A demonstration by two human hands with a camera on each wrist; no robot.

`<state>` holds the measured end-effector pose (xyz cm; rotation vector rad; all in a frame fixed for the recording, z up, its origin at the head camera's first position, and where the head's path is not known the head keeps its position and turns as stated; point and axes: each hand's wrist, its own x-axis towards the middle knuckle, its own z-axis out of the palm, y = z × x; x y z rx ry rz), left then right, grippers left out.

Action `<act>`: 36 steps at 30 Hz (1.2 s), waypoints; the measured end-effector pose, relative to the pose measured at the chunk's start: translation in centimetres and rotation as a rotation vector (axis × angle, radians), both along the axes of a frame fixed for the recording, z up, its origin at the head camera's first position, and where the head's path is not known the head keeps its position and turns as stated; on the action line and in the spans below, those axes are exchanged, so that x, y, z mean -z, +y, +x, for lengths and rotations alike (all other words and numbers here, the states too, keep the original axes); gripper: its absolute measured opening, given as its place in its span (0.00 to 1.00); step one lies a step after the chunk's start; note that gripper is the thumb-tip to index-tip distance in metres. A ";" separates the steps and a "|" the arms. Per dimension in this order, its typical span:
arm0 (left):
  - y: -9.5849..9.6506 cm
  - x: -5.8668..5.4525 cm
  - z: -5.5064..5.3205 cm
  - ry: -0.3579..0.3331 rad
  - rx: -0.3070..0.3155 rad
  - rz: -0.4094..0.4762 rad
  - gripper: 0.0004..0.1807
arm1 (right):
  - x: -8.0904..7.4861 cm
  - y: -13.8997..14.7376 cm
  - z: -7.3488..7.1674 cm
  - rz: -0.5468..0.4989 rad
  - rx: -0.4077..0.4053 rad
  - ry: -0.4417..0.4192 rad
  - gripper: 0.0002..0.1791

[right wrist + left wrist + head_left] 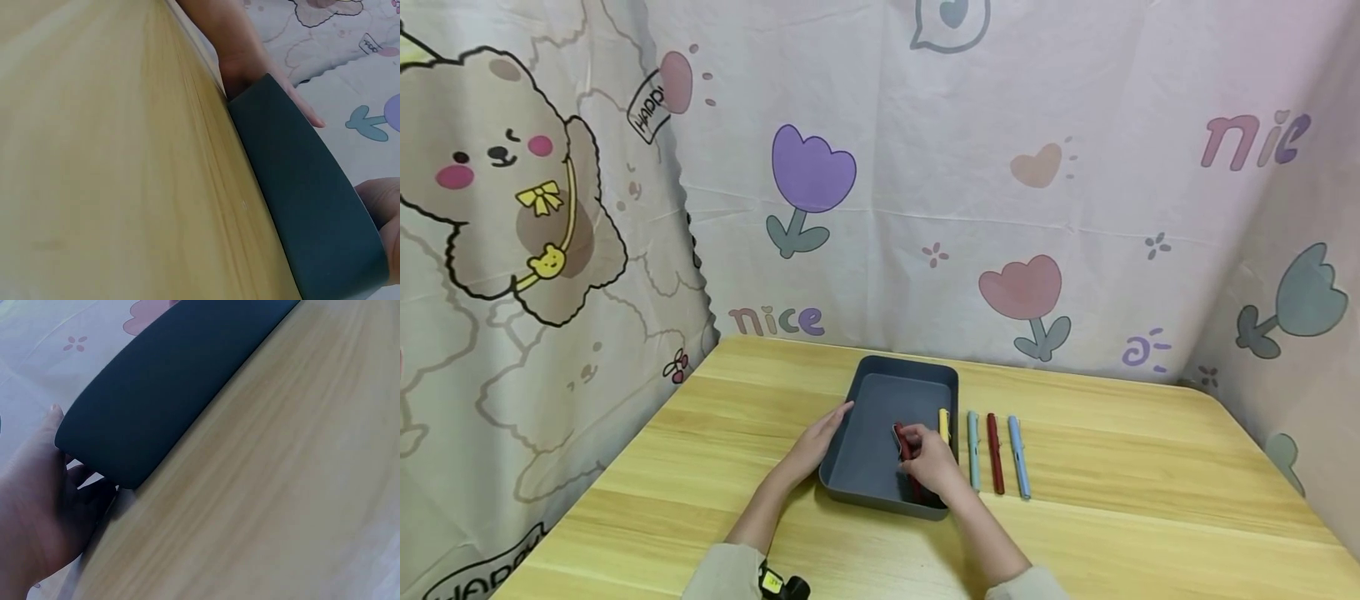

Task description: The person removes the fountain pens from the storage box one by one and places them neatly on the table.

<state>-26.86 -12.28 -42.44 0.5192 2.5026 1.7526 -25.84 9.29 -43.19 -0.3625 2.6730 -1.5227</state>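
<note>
A dark grey rectangular tray [880, 400] lies on the wooden table. Along its left side rests my left hand [812, 442], its fingers against the outer wall; in the left wrist view the same hand [37, 506] touches the tray's near corner. Over the tray's right half, my right hand [931, 460] pinches a dark red pen [903, 439] with a clip. A yellow pen [943, 422] lies inside by the right wall, partly hidden behind that hand. In the right wrist view, the tray's front wall [306, 194] hides most of my right hand [384, 212].
Right of the tray, a light green pen [973, 450], another dark red pen [996, 454] and a blue pen [1019, 457] lie side by side on the table [1112, 467]. A patterned cloth [910, 275] hangs behind the table.
</note>
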 end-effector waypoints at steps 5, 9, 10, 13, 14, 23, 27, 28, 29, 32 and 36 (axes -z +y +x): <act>-0.1 1.3 -0.9 -0.002 -0.007 0.026 0.25 | 0.2 0.0 0.0 0.016 0.014 0.019 0.26; -0.3 2.8 -1.9 0.003 -0.020 0.019 0.28 | 0.1 0.0 0.1 0.032 0.037 0.034 0.24; -0.3 3.0 -1.9 0.010 -0.021 0.013 0.28 | 0.2 0.0 0.2 0.035 0.045 0.035 0.23; -0.3 3.3 -2.0 0.009 -0.026 0.012 0.29 | 0.2 0.0 0.2 0.035 0.057 0.028 0.22; -0.4 3.3 -2.0 0.010 -0.027 0.015 0.29 | 0.2 0.0 0.2 0.032 0.059 0.023 0.21; -0.4 3.2 -2.0 0.007 -0.028 0.021 0.29 | 0.0 0.0 0.3 -0.010 0.047 0.017 0.20; -0.4 3.3 -2.1 0.017 -0.026 0.011 0.29 | 0.0 0.0 0.3 -0.018 0.023 0.031 0.20; -0.4 3.3 -2.1 0.021 -0.024 0.010 0.29 | 0.0 0.0 0.2 -0.018 0.017 0.033 0.20; -0.5 3.3 -2.1 0.019 -0.026 0.008 0.29 | -0.1 0.0 0.2 -0.015 0.015 0.035 0.19; -0.5 3.3 -2.1 0.015 -0.027 0.008 0.29 | -0.1 0.0 0.2 0.009 0.015 0.047 0.18; -0.4 3.2 -2.1 0.005 -0.032 0.013 0.29 | -0.1 0.0 0.1 0.034 0.031 0.053 0.16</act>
